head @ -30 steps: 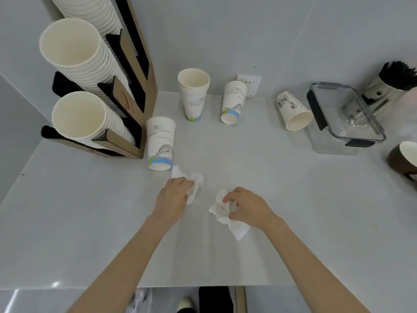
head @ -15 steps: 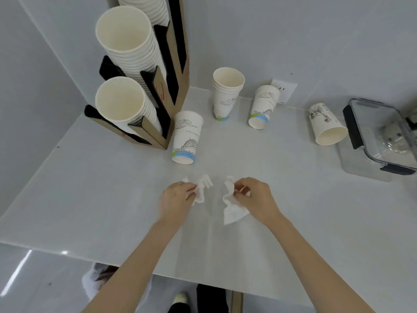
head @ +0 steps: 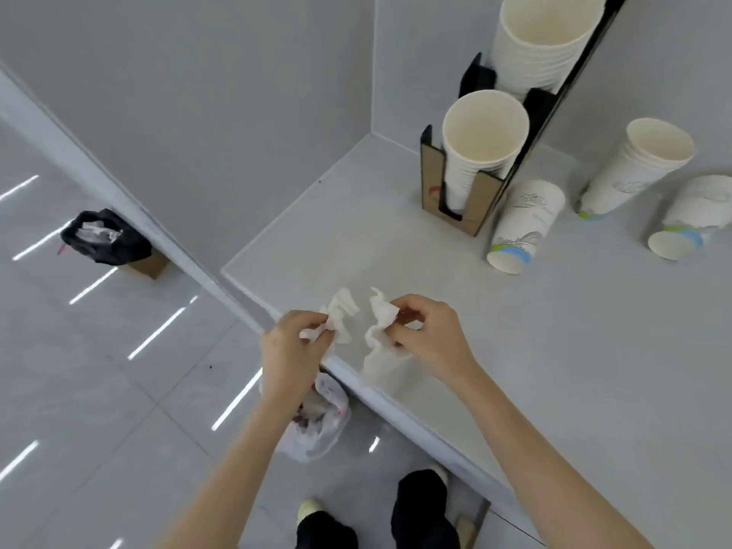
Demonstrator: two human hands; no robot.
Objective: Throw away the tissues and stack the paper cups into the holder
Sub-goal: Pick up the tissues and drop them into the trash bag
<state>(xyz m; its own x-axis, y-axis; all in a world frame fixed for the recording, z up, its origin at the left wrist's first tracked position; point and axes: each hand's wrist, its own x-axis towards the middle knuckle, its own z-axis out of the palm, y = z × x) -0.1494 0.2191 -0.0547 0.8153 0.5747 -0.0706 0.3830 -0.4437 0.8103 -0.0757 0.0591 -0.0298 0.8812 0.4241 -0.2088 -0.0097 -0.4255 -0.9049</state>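
Observation:
My left hand pinches a crumpled white tissue above the counter's front corner. My right hand grips a second white tissue that hangs down over the counter edge. Directly below my left hand, on the floor, stands a bin lined with a white bag holding waste. The cardboard cup holder at the back is filled with stacked white cups. An upside-down printed paper cup stands beside it, a stack of cups further right, and another inverted cup at the right edge.
The grey counter ends at a corner near my hands. A second bin with a black bag stands on the tiled floor by the wall at left. My legs and shoes are below.
Both hands have lifted the tissues off the counter and carried them toward its front left corner. The view has swung left and down, revealing the floor and the bins.

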